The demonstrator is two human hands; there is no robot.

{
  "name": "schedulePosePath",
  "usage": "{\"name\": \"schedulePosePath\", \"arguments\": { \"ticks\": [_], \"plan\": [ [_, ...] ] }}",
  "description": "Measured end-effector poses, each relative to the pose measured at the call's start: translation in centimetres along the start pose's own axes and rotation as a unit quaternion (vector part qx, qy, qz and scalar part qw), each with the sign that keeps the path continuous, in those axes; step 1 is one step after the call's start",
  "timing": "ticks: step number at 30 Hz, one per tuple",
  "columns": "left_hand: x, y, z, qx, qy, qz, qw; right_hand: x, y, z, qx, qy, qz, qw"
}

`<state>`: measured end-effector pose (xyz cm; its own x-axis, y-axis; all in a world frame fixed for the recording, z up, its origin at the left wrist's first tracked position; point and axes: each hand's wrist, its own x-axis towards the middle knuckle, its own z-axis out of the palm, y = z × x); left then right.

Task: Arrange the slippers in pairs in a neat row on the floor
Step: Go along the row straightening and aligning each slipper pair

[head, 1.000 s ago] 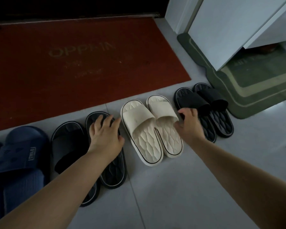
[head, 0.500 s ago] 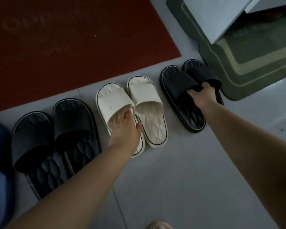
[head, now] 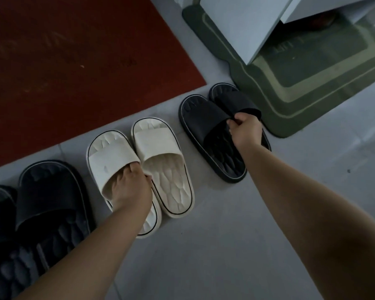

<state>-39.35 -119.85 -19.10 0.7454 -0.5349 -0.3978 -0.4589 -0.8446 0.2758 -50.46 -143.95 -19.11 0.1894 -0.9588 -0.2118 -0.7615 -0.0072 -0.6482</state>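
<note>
left hand (head: 131, 189): fingers hooked under a strap of the cream pair (head: 158, 144), mid-row on the floor
right hand (head: 246, 129): pinching both straps of the black pair (head: 204, 113), far end
advice: slide both pairs flat, toes level along red mat (head: 74, 61), clear of green mat (head: 290, 105)

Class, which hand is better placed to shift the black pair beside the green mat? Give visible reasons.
Right. The right hand grips a strap of that black pair; the left hand has its fingers under the strap of a cream slipper, farther left.
</note>
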Motion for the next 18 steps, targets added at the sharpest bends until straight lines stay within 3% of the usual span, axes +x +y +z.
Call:
{"name": "schedulePosePath", "arguments": {
  "ticks": [5, 9, 11, 14, 18],
  "plan": [
    [0.2, -0.5, -0.3, 0.01, -0.009, 0.011, 1.0, 0.6, -0.6, -0.6, -0.051, -0.027, 0.007, 0.998],
    [0.2, -1.5, -0.5, 0.006, -0.016, 0.022, 1.0, -3.4, -2.3, 0.0, -0.053, 0.045, -0.022, 0.997],
    [0.1, -1.9, -0.5, -0.006, -0.021, 0.022, 1.0, -6.9, -2.5, 1.2, -0.045, -0.023, -0.123, 0.991],
    [-0.1, -2.1, -0.6, -0.022, -0.023, 0.022, 0.999, -9.8, -2.9, 2.9, -0.156, -0.199, -0.205, 0.945],
    [-0.2, -2.2, -0.7, -0.028, -0.024, 0.014, 0.999, -9.4, -4.1, 4.7, -0.308, -0.227, -0.271, 0.884]
  ]
}}
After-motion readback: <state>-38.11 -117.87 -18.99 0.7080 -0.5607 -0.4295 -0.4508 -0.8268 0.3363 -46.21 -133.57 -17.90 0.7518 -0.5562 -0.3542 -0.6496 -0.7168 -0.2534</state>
